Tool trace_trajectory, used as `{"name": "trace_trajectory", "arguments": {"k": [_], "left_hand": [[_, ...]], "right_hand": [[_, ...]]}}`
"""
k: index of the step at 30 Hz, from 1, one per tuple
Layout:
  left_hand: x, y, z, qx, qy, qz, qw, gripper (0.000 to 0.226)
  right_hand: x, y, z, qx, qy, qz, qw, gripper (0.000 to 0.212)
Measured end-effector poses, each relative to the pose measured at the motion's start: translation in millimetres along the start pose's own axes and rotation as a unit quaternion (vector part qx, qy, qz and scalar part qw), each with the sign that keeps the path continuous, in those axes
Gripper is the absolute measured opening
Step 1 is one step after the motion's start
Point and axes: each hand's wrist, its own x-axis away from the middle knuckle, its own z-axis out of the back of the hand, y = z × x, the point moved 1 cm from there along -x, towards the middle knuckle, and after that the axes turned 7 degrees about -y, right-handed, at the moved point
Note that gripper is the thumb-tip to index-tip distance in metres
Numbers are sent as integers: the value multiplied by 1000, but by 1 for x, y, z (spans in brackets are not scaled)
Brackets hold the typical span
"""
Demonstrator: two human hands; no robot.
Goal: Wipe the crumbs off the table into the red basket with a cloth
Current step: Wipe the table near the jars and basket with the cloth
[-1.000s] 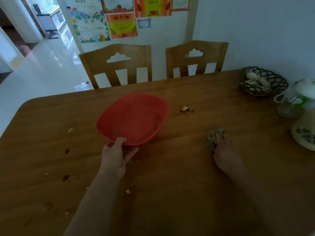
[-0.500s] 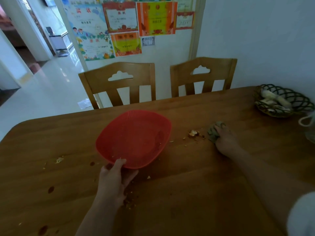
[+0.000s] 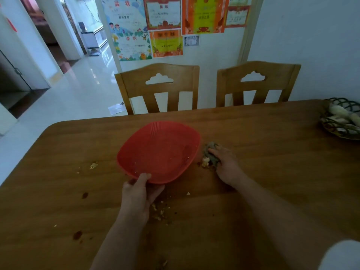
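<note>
The red basket sits tilted on the wooden table, its near rim pinched by my left hand. My right hand grips a crumpled grey-green cloth and presses it on the table just right of the basket's rim. A clump of crumbs lies against the cloth's left side, between cloth and basket. More crumbs lie near my left wrist and left of the basket. A few small specks sit inside the basket.
Dark stains spot the table on the near left. A woven wire basket with pale items stands at the right edge. Two wooden chairs are pushed in on the far side. The table's left corner is rounded.
My right hand has swept the cloth leftward, pushing the crumb clump up to the basket's right rim. My left hand has kept its hold on the basket. The camera has tilted upward.
</note>
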Motion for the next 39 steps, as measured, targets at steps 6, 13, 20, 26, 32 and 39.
{"name": "trace_trajectory", "arguments": {"k": [6,13,20,26,32,39], "left_hand": [[13,11,5,1,-6,-7,1000,44],[28,31,12,-10,-12,-23,1000,46],[31,35,10,-11,-17,-31,999,44],[21,26,6,-11,-22,-13,1000,50],[-2,24,6,-22,-24,-10,999,48],[-28,23,19,-24,-3,-14,1000,45]], "right_hand": [[25,-53,-33,-63,-38,60,995,63],[59,-96,-22,-312,21,151,938,39],[66,-42,2,-179,109,-41,977,52],[71,5,-3,66,4,-87,994,55],[33,67,38,100,34,-175,979,57],[-25,98,61,122,56,-254,958,55]]}}
